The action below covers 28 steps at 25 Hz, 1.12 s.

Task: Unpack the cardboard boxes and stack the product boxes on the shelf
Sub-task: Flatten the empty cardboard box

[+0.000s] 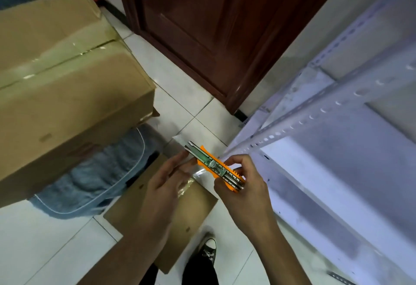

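Observation:
An orange and metal utility knife (213, 167) is held low in the middle of the view. My right hand (242, 185) grips its rear end with curled fingers. My left hand (167, 181) has straight fingers that touch the knife's front end. A large taped cardboard box (60, 95) stands at the left, its flaps sealed with clear tape. A flattened piece of cardboard (177, 217) with clear tape on it lies on the floor under my hands. The white metal shelf (326, 140) fills the right side, its boards bare.
A dark wooden door (213, 25) stands at the back. A blue-grey fabric item (94, 176) lies under the big box. My black sneaker (208, 251) is on the white tiled floor (45, 239). A small metal bracket (340, 278) lies at the lower right.

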Each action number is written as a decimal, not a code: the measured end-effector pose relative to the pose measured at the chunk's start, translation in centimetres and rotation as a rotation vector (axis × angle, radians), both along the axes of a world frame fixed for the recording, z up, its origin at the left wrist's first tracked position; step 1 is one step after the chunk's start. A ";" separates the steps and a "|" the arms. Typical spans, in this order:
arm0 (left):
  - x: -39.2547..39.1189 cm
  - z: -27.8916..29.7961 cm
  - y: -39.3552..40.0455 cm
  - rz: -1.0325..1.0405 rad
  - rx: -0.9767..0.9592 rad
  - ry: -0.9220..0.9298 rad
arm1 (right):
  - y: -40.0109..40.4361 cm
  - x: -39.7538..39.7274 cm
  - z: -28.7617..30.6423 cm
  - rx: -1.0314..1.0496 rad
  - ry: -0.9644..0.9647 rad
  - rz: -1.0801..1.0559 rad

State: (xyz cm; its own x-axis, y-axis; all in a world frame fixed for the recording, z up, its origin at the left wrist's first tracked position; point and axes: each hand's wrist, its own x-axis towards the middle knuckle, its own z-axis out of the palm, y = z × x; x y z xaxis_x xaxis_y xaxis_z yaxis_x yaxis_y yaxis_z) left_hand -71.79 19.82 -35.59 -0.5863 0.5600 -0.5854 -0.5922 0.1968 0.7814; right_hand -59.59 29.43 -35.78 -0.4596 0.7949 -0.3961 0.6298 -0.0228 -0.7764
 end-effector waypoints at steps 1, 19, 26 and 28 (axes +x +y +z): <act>1.2 -0.2 0.4 0.002 -0.011 0.002 | 0.3 1.3 0.1 0.007 0.005 0.005; 17.6 -2.3 10.1 -0.162 0.012 -0.116 | 7.3 20.1 -2.1 0.193 -0.103 -0.196; 18.7 -1.8 16.0 -0.337 0.015 -0.108 | 12.2 21.5 -4.0 0.331 -0.095 -0.260; 18.5 -1.9 17.2 -0.359 -0.007 -0.095 | 13.7 21.3 -4.7 0.392 -0.115 -0.233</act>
State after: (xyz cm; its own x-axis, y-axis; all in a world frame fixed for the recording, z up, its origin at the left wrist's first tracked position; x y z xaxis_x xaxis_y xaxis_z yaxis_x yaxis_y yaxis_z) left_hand -53.32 37.05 -37.47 -0.2957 0.7161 -0.6323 -0.5547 0.4102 0.7240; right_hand -38.29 43.14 -40.44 -0.2216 0.9716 -0.0835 0.7249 0.1068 -0.6805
